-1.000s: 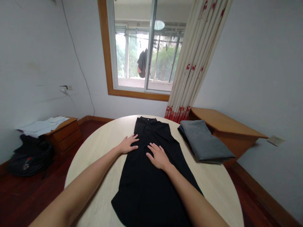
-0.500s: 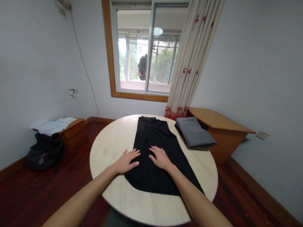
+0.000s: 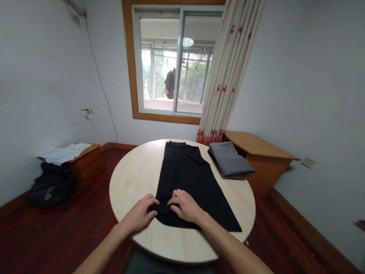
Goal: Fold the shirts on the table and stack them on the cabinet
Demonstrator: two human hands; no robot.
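Note:
A black shirt lies folded lengthwise on the round table, its collar at the far side and its hem towards me. At the shirt's lower left edge, my left hand has its fingers and thumb curled on the cloth. My right hand rests on the lower part of the shirt, a little right of the left hand. Its thumb and fingers gather the fabric, which wrinkles between the two hands.
The pale round table carries a stack of folded grey cloth at its right. Behind that stands a wooden desk. To the left are a small wooden cabinet with papers and a black bag on the floor.
Both hands have slid towards me and left down the shirt. Their flat, spread fingers have curled in on the cloth near the hem.

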